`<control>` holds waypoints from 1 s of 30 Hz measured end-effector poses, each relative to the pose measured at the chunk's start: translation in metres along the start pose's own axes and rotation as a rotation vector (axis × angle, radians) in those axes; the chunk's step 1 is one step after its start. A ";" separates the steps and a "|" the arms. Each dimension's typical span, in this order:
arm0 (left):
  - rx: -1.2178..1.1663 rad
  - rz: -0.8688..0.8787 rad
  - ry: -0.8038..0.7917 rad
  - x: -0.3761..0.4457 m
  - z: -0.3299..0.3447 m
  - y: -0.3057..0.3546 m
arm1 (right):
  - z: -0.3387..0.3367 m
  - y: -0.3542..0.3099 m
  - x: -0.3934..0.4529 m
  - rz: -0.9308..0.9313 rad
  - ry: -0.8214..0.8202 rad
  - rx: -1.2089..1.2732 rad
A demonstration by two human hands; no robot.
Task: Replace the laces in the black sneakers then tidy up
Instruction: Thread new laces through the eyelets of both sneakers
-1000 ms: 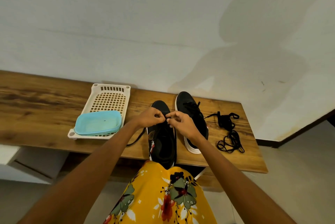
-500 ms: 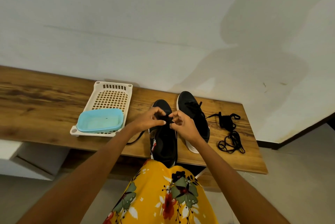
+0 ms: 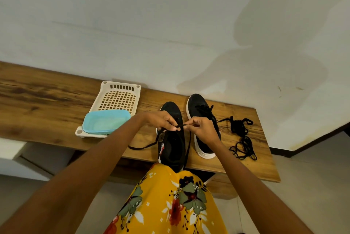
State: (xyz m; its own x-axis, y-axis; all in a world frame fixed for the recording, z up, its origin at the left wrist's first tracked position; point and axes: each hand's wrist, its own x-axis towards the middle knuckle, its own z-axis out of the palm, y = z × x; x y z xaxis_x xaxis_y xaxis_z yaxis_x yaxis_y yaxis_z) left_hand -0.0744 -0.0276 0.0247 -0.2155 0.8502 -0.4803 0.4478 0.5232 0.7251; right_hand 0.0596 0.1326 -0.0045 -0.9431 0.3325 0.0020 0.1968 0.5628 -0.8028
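Observation:
Two black sneakers with white soles stand side by side on the wooden bench [image 3: 47, 101]. The left sneaker [image 3: 172, 144] is the nearer one, its heel at the front edge. The right sneaker [image 3: 200, 112] has a lace in its eyelets. Above the left sneaker, my left hand [image 3: 162, 121] and my right hand [image 3: 203, 126] both pinch a black lace [image 3: 180, 125] stretched between them. Its ends trail down, one over the bench to the left, one along the shoe's right side. A loose pile of black laces [image 3: 241, 139] lies right of the sneakers.
A white perforated plastic tray [image 3: 119, 99] lies left of the sneakers, with a light blue tub [image 3: 107, 121] on its near end. A white wall rises behind the bench. My yellow floral garment [image 3: 170, 199] fills the lower middle of the view.
Both hands have lifted slightly off the left sneaker and drawn the lace out taut between them. The sneakers and the tray have not moved.

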 end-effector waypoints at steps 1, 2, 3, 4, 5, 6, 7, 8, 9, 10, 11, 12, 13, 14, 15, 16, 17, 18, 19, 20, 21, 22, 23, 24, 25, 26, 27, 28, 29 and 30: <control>-0.064 -0.018 -0.019 -0.002 0.000 -0.003 | -0.003 0.002 -0.001 0.003 -0.012 -0.018; -0.141 -0.028 -0.028 -0.003 0.001 -0.007 | -0.005 0.005 -0.003 0.006 -0.032 -0.035; -0.213 -0.040 -0.023 -0.004 0.003 -0.008 | -0.006 0.008 -0.005 0.006 -0.058 -0.049; -0.266 -0.053 -0.016 -0.005 0.005 -0.007 | -0.006 0.010 -0.008 0.005 -0.089 -0.055; -0.277 -0.067 -0.005 -0.006 0.006 -0.006 | -0.007 0.011 -0.009 0.009 -0.119 -0.049; -0.271 -0.069 0.000 -0.006 0.006 -0.005 | -0.008 0.012 -0.010 0.018 -0.152 -0.034; -0.248 -0.061 -0.009 -0.007 0.006 -0.003 | -0.009 0.010 -0.011 0.034 -0.192 -0.012; -0.225 -0.051 -0.024 -0.008 0.006 0.000 | -0.012 0.007 -0.011 0.058 -0.233 0.017; -0.200 -0.044 -0.035 -0.010 0.005 0.003 | -0.013 0.004 -0.011 0.089 -0.270 0.049; -0.181 -0.042 -0.038 -0.012 0.005 0.005 | -0.015 0.002 -0.012 0.117 -0.295 0.080; -0.171 -0.045 -0.037 -0.012 0.005 0.006 | -0.016 0.000 -0.012 0.137 -0.310 0.093; -0.174 -0.043 -0.035 -0.013 0.006 0.006 | -0.015 -0.001 -0.012 0.149 -0.317 0.088; -0.172 -0.037 -0.033 -0.013 0.006 0.006 | -0.014 -0.001 -0.011 0.156 -0.314 0.070; -0.163 -0.027 -0.026 -0.013 0.007 0.006 | -0.012 0.000 -0.011 0.163 -0.308 0.052; -0.132 -0.020 -0.003 -0.013 0.008 0.006 | -0.011 0.000 -0.010 0.176 -0.300 0.043; -0.098 -0.009 0.029 -0.013 0.010 0.006 | -0.010 0.000 -0.009 0.196 -0.291 0.049; -0.072 0.003 0.068 -0.012 0.012 0.005 | -0.010 0.000 -0.009 0.216 -0.284 0.074; -0.063 0.019 0.101 -0.012 0.014 0.006 | -0.009 -0.002 -0.009 0.231 -0.280 0.107; -0.058 0.031 0.129 -0.011 0.015 0.006 | -0.009 -0.005 -0.009 0.242 -0.279 0.137; -0.050 0.038 0.151 -0.009 0.015 0.006 | -0.009 -0.007 -0.009 0.252 -0.277 0.158; -0.040 0.037 0.161 -0.008 0.014 0.005 | -0.009 -0.008 -0.009 0.260 -0.270 0.166; -0.041 0.033 0.152 -0.007 0.012 0.004 | -0.009 -0.008 -0.008 0.265 -0.260 0.162; -0.058 0.024 0.127 -0.007 0.009 0.003 | -0.010 -0.007 -0.008 0.269 -0.248 0.146; -0.088 0.010 0.098 -0.009 0.007 0.001 | -0.011 -0.004 -0.007 0.272 -0.241 0.126; -0.126 -0.004 0.077 -0.012 0.006 -0.001 | -0.012 -0.003 -0.007 0.275 -0.242 0.108; -0.166 -0.014 0.066 -0.014 0.005 -0.004 | -0.015 -0.002 -0.007 0.276 -0.250 0.088; -0.199 -0.024 0.071 -0.015 0.006 -0.006 | -0.017 -0.002 -0.007 0.277 -0.264 0.073; -0.210 -0.042 0.086 -0.016 0.007 -0.009 | -0.018 -0.003 -0.007 0.281 -0.277 0.069; -0.204 -0.057 0.106 -0.016 0.009 -0.009 | -0.018 -0.004 -0.008 0.288 -0.283 0.082; -0.188 -0.072 0.128 -0.015 0.010 -0.009 | -0.018 -0.005 -0.008 0.301 -0.280 0.120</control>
State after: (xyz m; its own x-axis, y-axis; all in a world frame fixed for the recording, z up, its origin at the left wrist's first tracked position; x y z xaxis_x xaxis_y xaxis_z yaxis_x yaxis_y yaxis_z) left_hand -0.0668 -0.0460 0.0209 -0.3547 0.8047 -0.4761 0.2607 0.5741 0.7761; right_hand 0.0711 0.1408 0.0102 -0.8882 0.2408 -0.3914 0.4571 0.3750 -0.8065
